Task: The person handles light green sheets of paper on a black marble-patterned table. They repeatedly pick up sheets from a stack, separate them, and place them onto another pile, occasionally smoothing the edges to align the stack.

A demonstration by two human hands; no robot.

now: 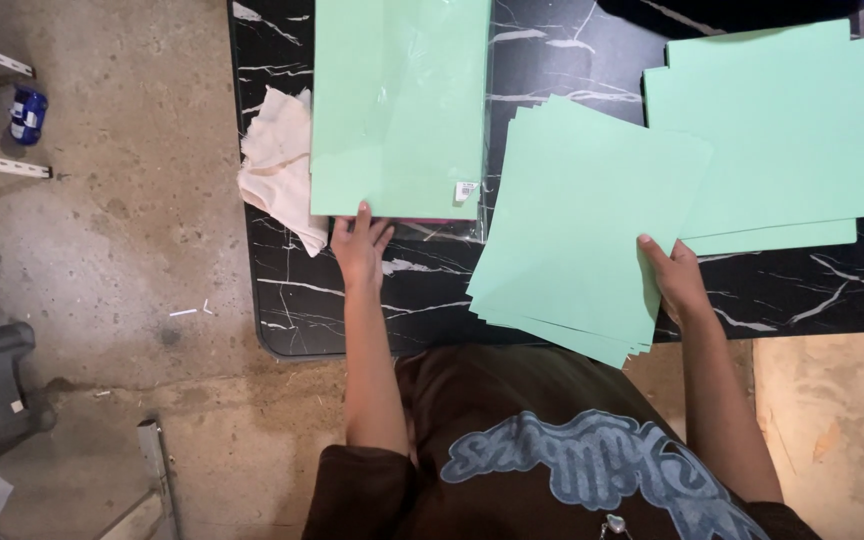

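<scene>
The right hand (pixel 674 280) pinches the near edge of a fanned stack of green sheets (pixel 587 225) on the black table (pixel 302 300); they look light and floppy, best held at an edge. Farther, the left hand (pixel 360 245) lies flat, touching the wrapped green pack (pixel 397 100), probably slippery

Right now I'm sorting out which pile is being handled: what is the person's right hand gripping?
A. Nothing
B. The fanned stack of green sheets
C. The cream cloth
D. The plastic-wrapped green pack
B: the right hand holds the edge of the fanned stack of green sheets, while the left hand touches the plastic-wrapped green pack.
</scene>
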